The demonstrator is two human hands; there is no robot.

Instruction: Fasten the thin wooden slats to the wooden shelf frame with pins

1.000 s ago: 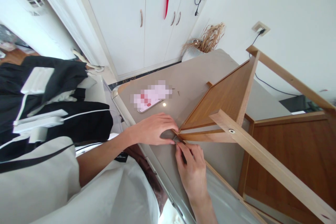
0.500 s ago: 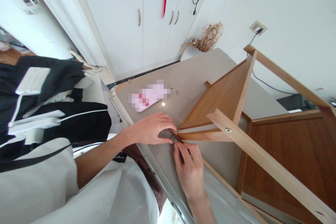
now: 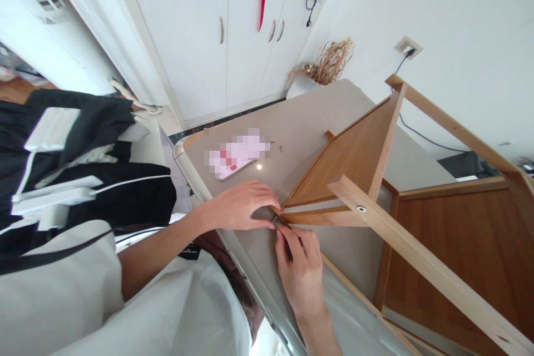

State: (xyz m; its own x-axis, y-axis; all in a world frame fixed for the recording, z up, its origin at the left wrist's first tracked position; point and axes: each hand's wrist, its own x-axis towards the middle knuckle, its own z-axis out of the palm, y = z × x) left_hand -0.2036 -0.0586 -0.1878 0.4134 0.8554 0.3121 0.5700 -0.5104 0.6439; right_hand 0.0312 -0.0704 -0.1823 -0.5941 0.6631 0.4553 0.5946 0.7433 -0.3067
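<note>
A wooden furniture frame [image 3: 348,144] with brown panels stands tilted on the grey table [image 3: 300,117]. At its near lower corner, my left hand [image 3: 242,206] is curled with its fingertips against the wood and its thumb below. A small, thin metal piece [image 3: 275,221] shows between the two hands; its exact kind is unclear. My right hand [image 3: 302,267] is closed beside it, thumb and fingers pinched at the corner. The fingers hide whatever is in that pinch. A light wooden bar [image 3: 417,245] with a metal-ringed hole extends from the frame toward the lower right.
A phone [image 3: 240,156] with a blurred screen lies left of the frame, near small screws [image 3: 281,149]. Dark clothes [image 3: 142,189] and white power strips [image 3: 62,197] are at the left. Behind the table are white cabinets [image 3: 179,39] and a dried plant [image 3: 329,61].
Both hands keep nearly the same place and grip at the frame's corner. The view has shifted very slightly; nothing else visibly differs.
</note>
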